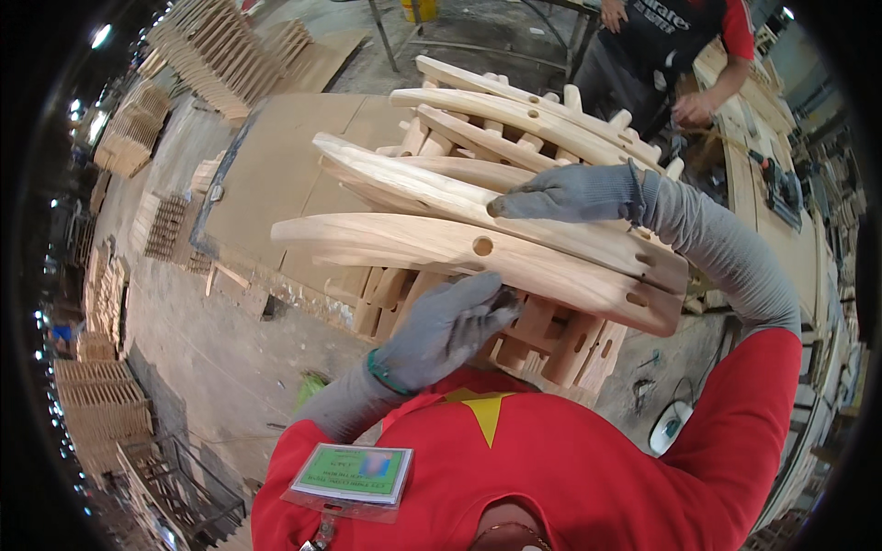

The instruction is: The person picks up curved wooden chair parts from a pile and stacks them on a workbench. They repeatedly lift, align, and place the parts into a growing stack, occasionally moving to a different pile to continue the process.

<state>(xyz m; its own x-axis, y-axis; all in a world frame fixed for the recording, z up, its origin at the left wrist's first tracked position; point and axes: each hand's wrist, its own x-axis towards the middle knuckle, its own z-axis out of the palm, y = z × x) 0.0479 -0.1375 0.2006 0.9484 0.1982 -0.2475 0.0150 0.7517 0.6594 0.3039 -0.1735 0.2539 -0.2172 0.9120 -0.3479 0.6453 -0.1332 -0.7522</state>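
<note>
A long, curved pale wooden slat (pixel 395 241) with a round hole and end slots lies across the front of a stack, its broad face toward me. My left hand (pixel 446 323), in a grey glove, is at its lower edge. The thumb and fingers are apart, and the fingertips are partly in shadow. Behind it lies a second curved slat (pixel 413 186). My right hand (pixel 574 195), gloved too, lies over that slat with its fingers stretched out to the left. Slotted wooden pieces (pixel 574 344) sit beneath the front slat.
More curved slats (pixel 528 112) with pegs between them lie farther back. A cardboard sheet (pixel 266 184) spreads left of the stack. Behind, a co-worker's hand (pixel 694 108) is by a bench (pixel 753 197) bearing a power tool (pixel 781 193). Wood piles (pixel 103 409) line the left.
</note>
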